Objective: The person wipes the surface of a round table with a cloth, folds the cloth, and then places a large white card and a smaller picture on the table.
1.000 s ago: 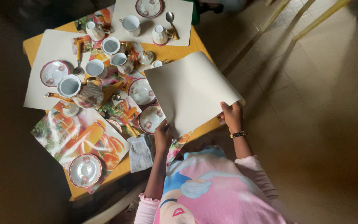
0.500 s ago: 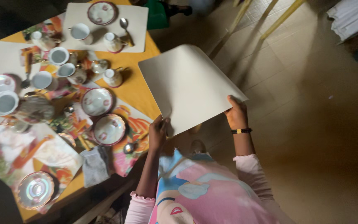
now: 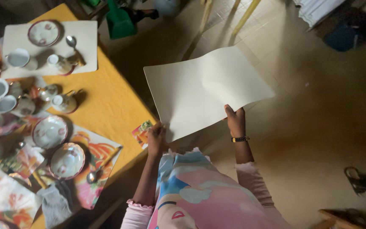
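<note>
I hold a large cream placemat (image 3: 204, 91) in the air, off the right side of the orange table (image 3: 106, 106), over the floor. My left hand (image 3: 155, 138) grips its near left corner; a folded bit of its printed side shows beside the thumb. My right hand (image 3: 235, 121), with a beaded bracelet on the wrist, grips the near right edge. The mat is bent, its blank side facing up.
On the table lie another cream placemat (image 3: 87, 46) with a saucer, cups and a spoon, two floral saucers (image 3: 49, 131) on a fruit-print mat (image 3: 100, 154), a spoon (image 3: 96, 174), a grey cloth (image 3: 58, 203). A green chair (image 3: 119, 23) stands behind; a sandal (image 3: 356, 180) lies on the tiled floor.
The cream placemat has been lifted off the table and swung to the right over the floor. Both hands have kept hold of it. My view has turned to the right.
</note>
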